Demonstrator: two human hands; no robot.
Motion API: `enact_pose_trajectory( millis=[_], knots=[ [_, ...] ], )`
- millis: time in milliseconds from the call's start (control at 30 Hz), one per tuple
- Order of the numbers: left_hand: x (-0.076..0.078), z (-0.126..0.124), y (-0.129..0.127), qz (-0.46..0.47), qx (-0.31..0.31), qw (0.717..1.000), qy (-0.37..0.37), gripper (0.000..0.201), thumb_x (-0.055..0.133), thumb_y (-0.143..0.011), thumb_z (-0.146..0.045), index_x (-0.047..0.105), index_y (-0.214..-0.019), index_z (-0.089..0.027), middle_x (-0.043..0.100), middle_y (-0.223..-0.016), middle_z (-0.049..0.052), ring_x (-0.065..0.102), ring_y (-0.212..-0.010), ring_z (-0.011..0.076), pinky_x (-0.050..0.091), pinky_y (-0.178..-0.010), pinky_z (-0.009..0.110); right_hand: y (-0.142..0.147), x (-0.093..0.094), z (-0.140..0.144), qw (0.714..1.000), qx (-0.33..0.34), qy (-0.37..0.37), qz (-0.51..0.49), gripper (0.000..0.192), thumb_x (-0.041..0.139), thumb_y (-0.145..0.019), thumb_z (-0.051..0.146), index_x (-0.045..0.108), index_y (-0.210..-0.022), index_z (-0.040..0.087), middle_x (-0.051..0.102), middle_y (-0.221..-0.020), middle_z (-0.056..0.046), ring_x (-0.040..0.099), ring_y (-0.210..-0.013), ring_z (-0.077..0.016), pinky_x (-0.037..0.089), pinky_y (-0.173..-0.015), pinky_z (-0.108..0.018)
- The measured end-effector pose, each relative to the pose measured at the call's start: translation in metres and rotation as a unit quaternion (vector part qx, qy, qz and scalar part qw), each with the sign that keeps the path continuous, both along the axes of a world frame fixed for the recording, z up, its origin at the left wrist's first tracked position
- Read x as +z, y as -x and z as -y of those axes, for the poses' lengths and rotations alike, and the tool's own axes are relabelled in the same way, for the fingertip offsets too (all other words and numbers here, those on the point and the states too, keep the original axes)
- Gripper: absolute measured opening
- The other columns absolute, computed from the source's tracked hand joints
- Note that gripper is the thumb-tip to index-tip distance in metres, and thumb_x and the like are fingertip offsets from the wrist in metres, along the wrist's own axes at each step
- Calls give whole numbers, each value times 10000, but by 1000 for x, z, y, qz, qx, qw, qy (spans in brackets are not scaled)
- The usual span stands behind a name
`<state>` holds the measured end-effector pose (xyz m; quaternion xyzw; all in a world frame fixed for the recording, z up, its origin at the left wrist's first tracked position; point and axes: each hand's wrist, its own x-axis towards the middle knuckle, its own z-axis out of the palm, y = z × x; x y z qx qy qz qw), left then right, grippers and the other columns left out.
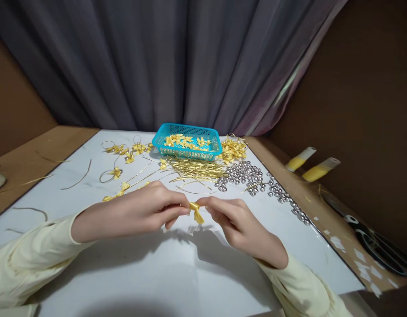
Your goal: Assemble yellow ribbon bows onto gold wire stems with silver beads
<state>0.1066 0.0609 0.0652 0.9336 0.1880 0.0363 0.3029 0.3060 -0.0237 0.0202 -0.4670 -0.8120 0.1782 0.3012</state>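
Between the fingertips of my left hand (157,204) is a small piece of yellow ribbon (197,213), folded over with a loose tail hanging down. My right hand (234,224) meets it from the other side, its index fingertip at the ribbon's upper edge. The other right fingers are curled under, and whether they grip anything is hard to see. Both hands are above the white board (150,277). Beyond them lies a bundle of gold wires (198,171). More yellow ribbon pieces (119,192) lie behind my left wrist.
A turquoise basket (160,149) with yellow ribbon flowers stands at the back, beside a flower pile (234,149). Silver beads (245,172) spread to the right. Ribbon flowers with wire loops (116,173) lie left. Scissors (378,246) and two yellow-filled tubes (320,169) are at the right edge.
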Motion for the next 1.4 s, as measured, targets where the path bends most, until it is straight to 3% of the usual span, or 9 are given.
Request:
enact_pose_trajectory(
  millis=[233, 600, 833, 1167, 1300, 1400],
  knots=[
    [-4, -1, 1, 1, 4, 1000, -29, 271, 425, -905, -237, 592, -703, -171, 548, -514, -72, 471, -438, 33, 314, -503, 150, 4, 5, -1, 1000, 15, -2, -6, 192, 415, -856, 82, 573, -960, 117, 599, -788, -54, 496, -632, -110, 365, -573, -201],
    [-9, 0, 0, -14, 11, 999, -39, 296, 400, -898, -233, 498, -627, -161, 385, -468, -73, 352, -419, 44, 237, -451, 191, 9, 0, -1, 1000, -4, -15, -13, 212, 437, -861, 88, 622, -955, 128, 570, -594, 9, 373, -445, -70, 295, -470, -179],
    [-14, 2, 2, -17, 10, 998, -53, 293, 397, -891, -210, 444, -606, -163, 291, -461, -80, 272, -409, 45, 206, -434, 197, 7, -1, -6, 997, 1, 71, -42, 211, 451, -884, 154, 656, -857, 116, 439, -513, 45, 326, -445, -60, 280, -463, -171],
    [-15, 5, 0, -32, -18, 997, -63, 243, 417, -868, -152, 509, -644, -161, 392, -501, -61, 372, -458, 70, 259, -508, 215, 15, -6, -4, 998, 1, 67, -10, 207, 425, -865, 122, 623, -806, 120, 465, -532, 35, 339, -454, -66, 271, -473, -180],
    [-17, -8, 0, -47, -26, 999, -12, 258, 413, -888, -203, 599, -714, -170, 533, -539, -41, 463, -478, 82, 294, -509, 205, 17, -17, -5, 998, -33, 40, 41, 214, 374, -884, 134, 577, -815, 136, 504, -551, 13, 376, -451, -86, 267, -472, -201],
    [-16, -13, 1, 5, 37, 999, -32, 239, 500, -859, -366, 641, -796, -184, 638, -729, 4, 555, -641, 120, 343, -571, 203, 16, -24, -5, 994, -78, 7, 72, 195, 344, -888, 131, 539, -875, 131, 504, -537, 13, 387, -428, -100, 261, -456, -211]
  ],
)
